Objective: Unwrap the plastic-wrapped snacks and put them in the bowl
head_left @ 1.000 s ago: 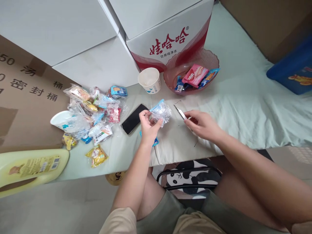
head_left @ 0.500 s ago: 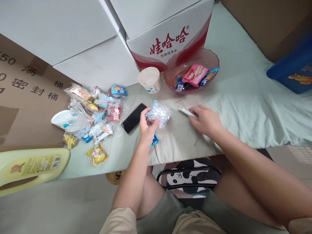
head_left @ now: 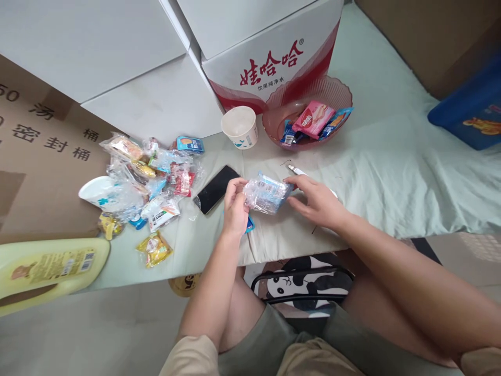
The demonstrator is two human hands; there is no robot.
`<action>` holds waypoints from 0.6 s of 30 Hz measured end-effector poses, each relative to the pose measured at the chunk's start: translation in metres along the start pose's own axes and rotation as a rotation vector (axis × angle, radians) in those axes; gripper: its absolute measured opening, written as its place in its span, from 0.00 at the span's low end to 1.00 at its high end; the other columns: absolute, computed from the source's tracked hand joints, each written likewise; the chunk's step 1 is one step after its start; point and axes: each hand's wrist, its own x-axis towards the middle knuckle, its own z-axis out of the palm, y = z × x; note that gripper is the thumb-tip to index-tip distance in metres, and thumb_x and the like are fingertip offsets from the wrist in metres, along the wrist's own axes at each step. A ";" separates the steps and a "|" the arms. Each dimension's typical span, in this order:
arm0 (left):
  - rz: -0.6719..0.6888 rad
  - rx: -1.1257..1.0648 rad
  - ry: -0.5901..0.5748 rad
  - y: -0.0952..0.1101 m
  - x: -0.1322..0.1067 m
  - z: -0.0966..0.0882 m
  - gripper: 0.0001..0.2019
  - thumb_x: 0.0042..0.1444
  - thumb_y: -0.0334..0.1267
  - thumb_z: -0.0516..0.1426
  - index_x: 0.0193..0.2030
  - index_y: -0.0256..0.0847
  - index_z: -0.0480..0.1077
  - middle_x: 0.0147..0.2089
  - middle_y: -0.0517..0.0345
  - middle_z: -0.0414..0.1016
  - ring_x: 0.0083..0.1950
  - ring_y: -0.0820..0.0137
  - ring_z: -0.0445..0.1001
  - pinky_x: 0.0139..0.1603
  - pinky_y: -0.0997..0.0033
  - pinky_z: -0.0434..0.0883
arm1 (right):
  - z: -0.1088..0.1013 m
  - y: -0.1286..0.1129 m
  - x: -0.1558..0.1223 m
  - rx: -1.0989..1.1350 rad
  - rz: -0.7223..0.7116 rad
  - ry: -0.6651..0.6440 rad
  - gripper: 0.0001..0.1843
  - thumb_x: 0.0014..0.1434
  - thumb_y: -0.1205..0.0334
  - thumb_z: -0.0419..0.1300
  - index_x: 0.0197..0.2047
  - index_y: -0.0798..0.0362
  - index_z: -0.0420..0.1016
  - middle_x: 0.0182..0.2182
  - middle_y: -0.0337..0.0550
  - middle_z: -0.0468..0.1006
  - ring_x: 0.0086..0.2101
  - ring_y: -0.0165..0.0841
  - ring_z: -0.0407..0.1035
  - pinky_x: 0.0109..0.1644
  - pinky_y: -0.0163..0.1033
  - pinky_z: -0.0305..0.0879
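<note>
left grip (head_left: 236, 210) and right grip (head_left: 315, 201) pinching one wrapped packet (head_left: 268, 194)
the left grip holds its crinkled clear end, the right grip its blue end. from the packet, a white pen-like tool (head_left: 298, 171) lies at two o'clock, just past the right grip; a small blue pouch (head_left: 250, 224) peeks out at seven, a black phone (head_left: 217, 189) lies near at nine, a snack pile (head_left: 166, 163) farther out that way; a paper cup (head_left: 239, 137) stands at eleven, a pink bowl (head_left: 337, 93) of snacks (head_left: 313, 119) at one, all these on green cloth (head_left: 391, 177).

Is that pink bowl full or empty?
Partly filled: the pink bowl holds a pink packet and blue packets, while bare bowl shows to their left.
</note>
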 end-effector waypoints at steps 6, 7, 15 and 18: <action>-0.049 0.112 -0.158 0.000 0.000 -0.006 0.16 0.54 0.49 0.61 0.46 0.47 0.70 0.48 0.56 0.75 0.43 0.68 0.73 0.41 0.71 0.70 | -0.002 0.001 0.001 0.049 0.045 0.033 0.15 0.63 0.63 0.53 0.51 0.52 0.73 0.44 0.49 0.78 0.37 0.37 0.74 0.43 0.43 0.71; -0.041 0.169 -0.194 -0.002 0.000 -0.007 0.16 0.53 0.49 0.62 0.46 0.46 0.71 0.49 0.56 0.74 0.43 0.68 0.73 0.42 0.71 0.70 | -0.001 0.001 0.001 0.050 0.048 0.028 0.15 0.62 0.63 0.53 0.51 0.52 0.73 0.44 0.49 0.78 0.37 0.37 0.74 0.43 0.43 0.71; 0.097 0.487 -0.165 -0.006 0.001 -0.004 0.08 0.51 0.40 0.64 0.37 0.42 0.73 0.51 0.52 0.74 0.50 0.65 0.73 0.50 0.68 0.68 | 0.001 0.000 0.000 0.025 0.041 0.000 0.15 0.61 0.64 0.54 0.50 0.51 0.74 0.46 0.50 0.78 0.41 0.40 0.75 0.45 0.45 0.71; 0.056 0.450 -0.186 -0.006 0.001 -0.004 0.07 0.53 0.41 0.63 0.37 0.42 0.71 0.46 0.54 0.76 0.42 0.68 0.73 0.44 0.69 0.68 | 0.002 0.001 0.000 0.005 0.039 -0.012 0.15 0.61 0.63 0.54 0.51 0.52 0.74 0.46 0.51 0.78 0.42 0.41 0.75 0.48 0.47 0.71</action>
